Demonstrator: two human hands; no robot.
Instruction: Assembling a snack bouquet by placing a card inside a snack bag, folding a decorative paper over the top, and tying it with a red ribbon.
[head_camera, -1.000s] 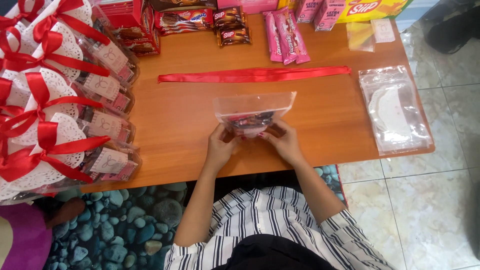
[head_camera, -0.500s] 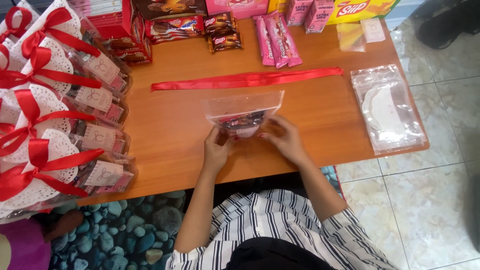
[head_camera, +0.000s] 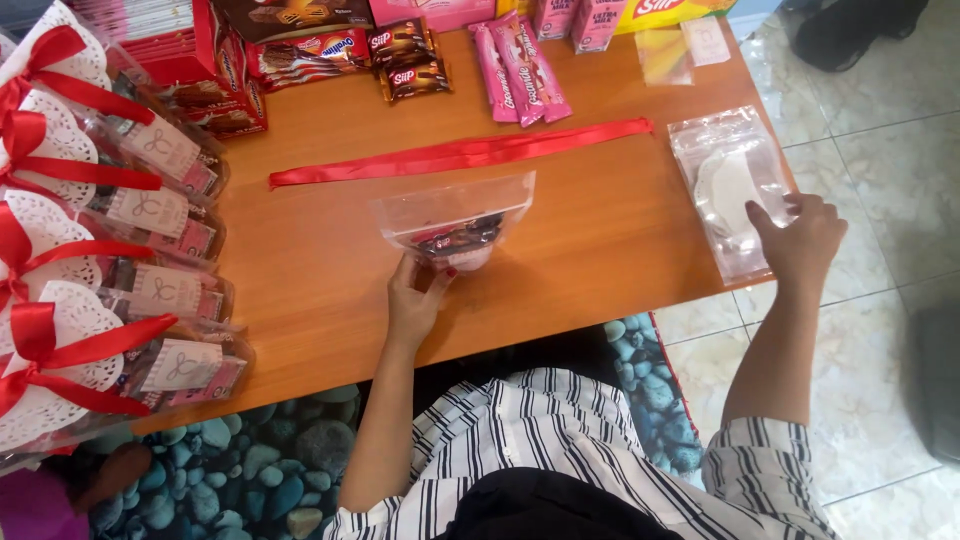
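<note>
Left hand steadies a snack bag while the right reaches a pile of clear bags on the table.

The left hand (head_camera: 418, 300) grips the bottom of a clear bag (head_camera: 455, 222), fingers closed on its lower edge; the bag stands near the table's (head_camera: 590, 250) front middle, with dark-wrapped snacks inside. The right hand (head_camera: 800, 235), fingers spread and loosely curled, rests on a stack of clear bags (head_camera: 722, 185) at the table's right edge; whether it pinches one, I cannot tell. Beyond lies a long red ribbon (head_camera: 460, 153). On the left stand finished packs (head_camera: 120, 250) with red bows; snack boxes (head_camera: 300, 45) line the far edge.
</note>
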